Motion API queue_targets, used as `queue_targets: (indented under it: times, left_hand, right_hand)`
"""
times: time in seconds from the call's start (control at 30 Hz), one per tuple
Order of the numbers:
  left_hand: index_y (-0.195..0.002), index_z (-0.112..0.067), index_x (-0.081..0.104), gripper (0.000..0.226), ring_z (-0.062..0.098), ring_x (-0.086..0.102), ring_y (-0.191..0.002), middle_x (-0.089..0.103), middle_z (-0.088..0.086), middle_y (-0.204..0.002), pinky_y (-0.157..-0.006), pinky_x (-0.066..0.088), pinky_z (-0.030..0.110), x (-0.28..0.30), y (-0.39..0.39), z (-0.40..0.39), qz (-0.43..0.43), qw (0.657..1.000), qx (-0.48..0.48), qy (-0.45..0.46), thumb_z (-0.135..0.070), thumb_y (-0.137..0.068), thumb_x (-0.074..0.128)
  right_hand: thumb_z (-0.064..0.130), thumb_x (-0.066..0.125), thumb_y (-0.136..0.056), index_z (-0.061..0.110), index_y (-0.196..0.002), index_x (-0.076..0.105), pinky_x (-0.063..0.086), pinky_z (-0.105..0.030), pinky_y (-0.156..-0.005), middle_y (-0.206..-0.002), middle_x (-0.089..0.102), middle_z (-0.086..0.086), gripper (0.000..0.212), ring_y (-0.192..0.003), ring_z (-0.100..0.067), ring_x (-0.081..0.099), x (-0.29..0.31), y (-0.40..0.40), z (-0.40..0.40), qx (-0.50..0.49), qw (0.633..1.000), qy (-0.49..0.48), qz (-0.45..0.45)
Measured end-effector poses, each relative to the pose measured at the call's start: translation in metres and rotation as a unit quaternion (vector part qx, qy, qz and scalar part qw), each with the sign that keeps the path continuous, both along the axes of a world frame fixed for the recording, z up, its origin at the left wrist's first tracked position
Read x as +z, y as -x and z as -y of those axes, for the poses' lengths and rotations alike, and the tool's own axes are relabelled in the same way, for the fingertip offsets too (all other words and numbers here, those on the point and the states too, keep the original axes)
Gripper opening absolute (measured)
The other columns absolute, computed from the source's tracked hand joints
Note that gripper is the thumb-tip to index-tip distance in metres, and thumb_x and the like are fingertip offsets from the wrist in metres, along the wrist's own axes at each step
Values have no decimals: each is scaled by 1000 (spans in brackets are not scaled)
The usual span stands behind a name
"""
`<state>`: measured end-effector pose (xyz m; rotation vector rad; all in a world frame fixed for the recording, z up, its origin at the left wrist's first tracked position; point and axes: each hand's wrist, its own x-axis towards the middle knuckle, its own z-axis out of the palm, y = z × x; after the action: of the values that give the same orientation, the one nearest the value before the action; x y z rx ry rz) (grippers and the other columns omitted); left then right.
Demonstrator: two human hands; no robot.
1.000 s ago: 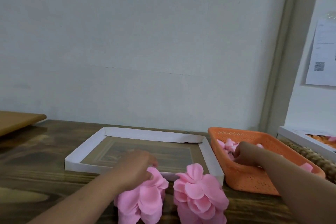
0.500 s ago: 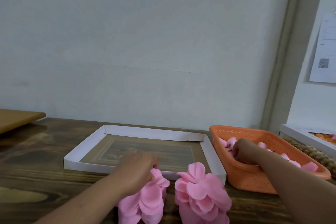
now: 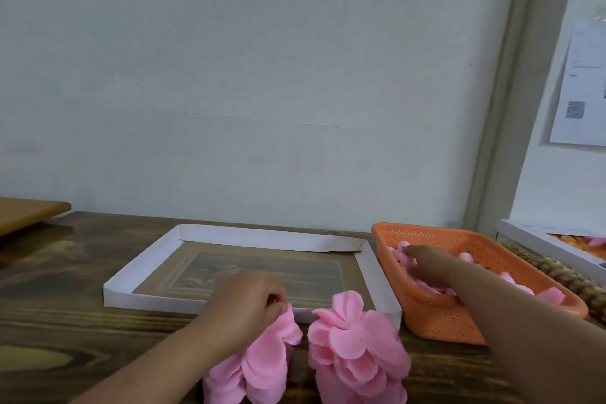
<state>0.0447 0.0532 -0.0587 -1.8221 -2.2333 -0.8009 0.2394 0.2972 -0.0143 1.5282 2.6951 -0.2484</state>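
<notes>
With your left hand pinching the petal row left of the basket, lift just one loose petal with your right hand, whose finger grip I cannot tell.

1. Dark wooden tabletop, against a pale wall.
2. Shallow white cardboard tray, centre.
3. Two clusters of layered pink fabric petals at the near edge: left cluster and right cluster, just beside each other.
4. Left hand, fingers curled, pinching the left cluster's top.
5. Orange perforated plastic basket, just beside the tray's right wall, containing loose pink petals.
6. Right hand, inside the basket, on the loose petals; grip not discernible.
7. Printed paper sheet on the wall, right.
</notes>
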Motion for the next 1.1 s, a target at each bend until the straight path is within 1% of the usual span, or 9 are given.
queue_targets:
  times: [0.07, 0.13, 0.27, 0.4, 0.57, 0.67, 0.83, 0.9, 1.1]
  left_hand:
    - [-73, -26, 70, 16, 0, 58, -68, 66, -14, -72, -64, 44, 14, 6, 2, 1, 109, 994, -8, -6, -18, -85, 63]
    - [-65, -29, 64, 25, 1, 58, -63, 66, -12, -69, -59, 43, 12, 10, 5, 2, 161, 987, 0, -1, -13, -85, 63]
    - [-71, -25, 67, 20, 7, 64, -73, 70, -8, -76, -65, 49, 19, 14, 11, 5, 164, 986, 23, 26, -13, -86, 62]
    - [-68, -25, 64, 20, 1, 58, -66, 66, -11, -72, -58, 43, 11, 14, 12, 9, 160, 987, 35, 4, -13, -85, 64]
    - [-69, -17, 56, 21, 12, 56, -61, 64, 3, -69, -59, 45, 23, 17, 10, 10, 188, 976, 72, -81, -9, -87, 60]
    - [-71, -16, 56, 20, 17, 57, -58, 63, 4, -64, -57, 45, 28, 19, 13, 10, 226, 965, 86, -104, -4, -87, 58]
    - [-93, -20, 66, 24, -2, 53, -65, 58, -14, -66, -55, 36, 10, 20, 11, 6, 214, 971, 83, -67, 0, -84, 57]
    - [-84, -27, 68, 26, -6, 54, -69, 59, -20, -71, -54, 34, 5, 23, 11, 5, 205, 973, 81, -66, -2, -84, 58]
    - [-67, -27, 55, 22, 11, 59, -65, 64, -6, -66, -54, 40, 18, 42, 12, 6, 153, 976, 91, -125, -14, -85, 61]
  right_hand:
    - [24, 42, -97, 19, -121, 52, 45, -21, -75, -116, 63, -1, 26, -98, -13, 63, 3, 0, 1, 7, 1000, 2, 19]
    - [24, 51, -93, 16, -102, 59, 46, -18, -55, -89, 67, 2, 16, -69, -11, 64, 4, -3, -3, 10, 999, -41, -24]
    - [19, 55, -89, 20, -91, 61, 51, -26, -71, -88, 68, -4, 6, -79, -17, 63, -3, -2, -9, 49, 994, -76, -55]
    - [20, 47, -91, 20, -67, 57, 42, -23, -62, -73, 64, -3, 26, -66, -16, 56, -6, 3, -8, 36, 995, -70, -61]
    - [20, 61, -84, 6, -80, 63, 40, -24, -59, -76, 64, -9, 14, -71, -22, 57, 4, 0, -8, -28, 991, -86, -101]
    - [18, 57, -85, 12, -73, 59, 38, -23, -57, -81, 65, -10, 14, -72, -21, 55, 5, -3, -5, -28, 994, -98, -38]
    - [19, 48, -91, 13, -74, 57, 47, -25, -67, -79, 66, -8, 19, -69, -21, 58, 0, -11, -14, -59, 992, -105, -47]
    - [19, 51, -90, 9, -78, 61, 42, -22, -56, -77, 65, -7, 19, -70, -22, 58, -4, -16, -22, -67, 984, -141, -85]
    - [0, 46, -87, 8, -93, 64, 47, -28, -64, -90, 67, -12, 21, -77, -26, 60, -8, -19, -35, -86, 973, -152, -153]
